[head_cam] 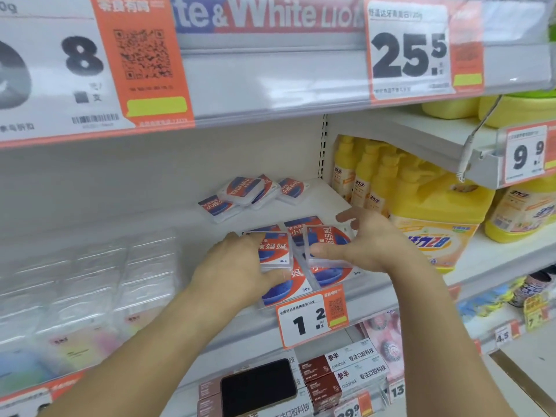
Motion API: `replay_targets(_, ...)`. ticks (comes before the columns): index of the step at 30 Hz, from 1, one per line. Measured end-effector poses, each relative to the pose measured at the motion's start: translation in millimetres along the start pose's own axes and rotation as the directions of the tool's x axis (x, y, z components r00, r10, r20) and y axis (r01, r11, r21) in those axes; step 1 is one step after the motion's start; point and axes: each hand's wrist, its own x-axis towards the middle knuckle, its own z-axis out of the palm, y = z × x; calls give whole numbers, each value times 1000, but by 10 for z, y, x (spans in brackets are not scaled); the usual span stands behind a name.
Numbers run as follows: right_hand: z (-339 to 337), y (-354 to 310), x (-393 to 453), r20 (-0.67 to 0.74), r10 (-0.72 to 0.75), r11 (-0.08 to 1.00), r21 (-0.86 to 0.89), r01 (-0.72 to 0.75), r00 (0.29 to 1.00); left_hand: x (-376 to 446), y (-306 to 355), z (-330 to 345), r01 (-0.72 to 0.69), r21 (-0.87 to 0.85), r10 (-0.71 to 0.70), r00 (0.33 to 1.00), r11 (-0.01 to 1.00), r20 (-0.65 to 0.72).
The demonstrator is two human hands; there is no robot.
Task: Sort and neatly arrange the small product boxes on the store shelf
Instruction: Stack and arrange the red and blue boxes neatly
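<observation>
1. Right now the left hand (240, 260) grips a small clear-cased box (275, 251) with an orange and blue label; white characters "妈妈" and "30" can be read on it.
2. Meanwhile the right hand (364, 242) holds a second box (326, 246) of the same kind, tilted, thumb along its front edge, fingers curled behind.
3. Both boxes sit just above the front boxes (288, 284) lying flat at the edge of the white shelf (388, 284), whose labels also show "30".
4. Further back, a loose pile of boxes (249, 194) lies tumbled and overlapping, well apart from the hands.
5. Below the front edge hangs a price tag (311, 319) reading "1.2" beside a QR code.
6. To the right stand yellow detergent bottles (433, 218); to the left, clear plastic packs (90, 281), blurred.
7. Overhead, a price tag "25.5" (410, 49) and a "& White LION" banner (267, 13).
8. On the lower shelf, brown "oralshark" cartons (331, 374) and a black phone (258, 383).
</observation>
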Motion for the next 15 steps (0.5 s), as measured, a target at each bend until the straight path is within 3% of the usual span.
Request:
replay_targets(3, 80, -77, 85, 14, 10, 997, -71, -9, 1000, 64, -16, 21, 27, 29, -24, 996, 999, -85)
replay_targets(6, 141, -129, 146, -58, 15, 991, -129, -23, 998, 112, 1, 102, 84, -27, -86, 993, 996, -81)
replay_targets(11, 204, -91, 296, -184, 71, 996, -45, -80, 980, 116, 9, 134, 127, -145, -135, 989, 981, -52)
replay_targets(15, 127, -2, 463, -230, 81, 993, -60, -97, 970, 125, -54, 100, 122, -103, -132, 986, 987, -99)
